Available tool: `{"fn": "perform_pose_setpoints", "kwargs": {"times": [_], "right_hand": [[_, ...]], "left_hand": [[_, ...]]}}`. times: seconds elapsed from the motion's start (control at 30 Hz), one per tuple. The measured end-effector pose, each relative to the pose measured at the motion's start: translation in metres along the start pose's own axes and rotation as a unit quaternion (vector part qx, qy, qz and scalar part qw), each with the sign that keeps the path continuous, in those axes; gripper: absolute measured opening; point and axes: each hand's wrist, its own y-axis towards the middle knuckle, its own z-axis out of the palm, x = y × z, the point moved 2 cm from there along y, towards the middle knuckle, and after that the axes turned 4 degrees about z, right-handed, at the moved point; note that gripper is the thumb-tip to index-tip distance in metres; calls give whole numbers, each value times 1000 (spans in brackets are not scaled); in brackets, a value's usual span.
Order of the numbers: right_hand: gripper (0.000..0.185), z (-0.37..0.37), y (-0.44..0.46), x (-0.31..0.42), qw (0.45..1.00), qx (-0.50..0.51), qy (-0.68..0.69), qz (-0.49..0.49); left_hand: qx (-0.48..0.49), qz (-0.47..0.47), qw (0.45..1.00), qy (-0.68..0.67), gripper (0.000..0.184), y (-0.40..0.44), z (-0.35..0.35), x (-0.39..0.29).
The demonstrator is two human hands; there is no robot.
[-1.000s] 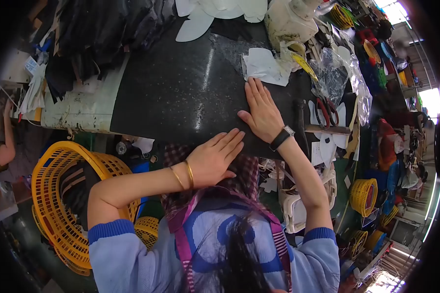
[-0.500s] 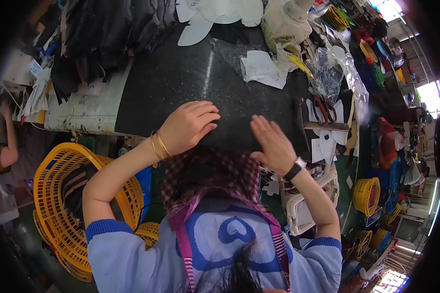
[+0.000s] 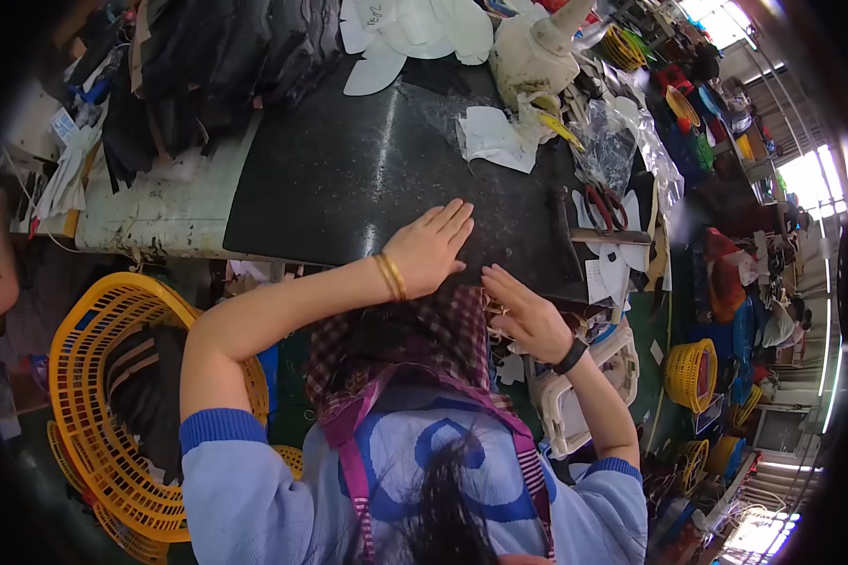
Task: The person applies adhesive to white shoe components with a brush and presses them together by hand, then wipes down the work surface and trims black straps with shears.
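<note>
My left hand (image 3: 431, 250), with gold bracelets at its wrist, rests near the front edge of a black work mat (image 3: 301, 179). Its fingers are stretched out and nothing is in them. Lower and to the right, my right hand (image 3: 535, 322), with a dark wristband, is at the mat's front edge with its fingers extended and the thumb apart. No held thing shows in it. Small pale specks lie scattered on the mat. A checkered apron (image 3: 396, 330) covers my lap just below both hands.
White pattern pieces (image 3: 377, 66) and a crumpled white sheet (image 3: 499, 139) lie at the mat's far side. Red-handled scissors (image 3: 605, 207) are at right, near a stained white container (image 3: 532, 61). Dark stacked pieces (image 3: 217, 66) stand at back left; a yellow basket (image 3: 66, 367) is below.
My left hand has moved right across the mat, its fingers straightening. My right hand has come down and slightly right to the front edge. The view has shifted slightly.
</note>
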Motion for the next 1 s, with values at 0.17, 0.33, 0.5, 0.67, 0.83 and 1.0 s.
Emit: {"fn": "perform_pose_setpoints", "kwargs": {"times": [0.17, 0.33, 0.5, 0.67, 0.83, 1.0], "right_hand": [[39, 20, 23, -17, 958, -246, -147, -5], [30, 24, 5, -8, 948, -305, -87, -28], [6, 11, 32, -2, 952, -266, 140, 55], [10, 2, 109, 45, 962, -264, 57, 23], [26, 52, 107, 131, 924, 32, -49, -377], [31, 44, 124, 112, 966, 130, 20, -223]], "left_hand": [[38, 36, 998, -39, 54, -50, -32, -26], [56, -54, 951, -299, 19, -94, -69, -14], [-62, -164, 959, -224, 15, -121, -108, 0], [-72, -168, 979, -91, 17, -155, -114, -6], [-105, -236, 962, -84, 42, -194, -129, 19], [14, -283, 956, -74, 19, -208, -148, 45]]}}
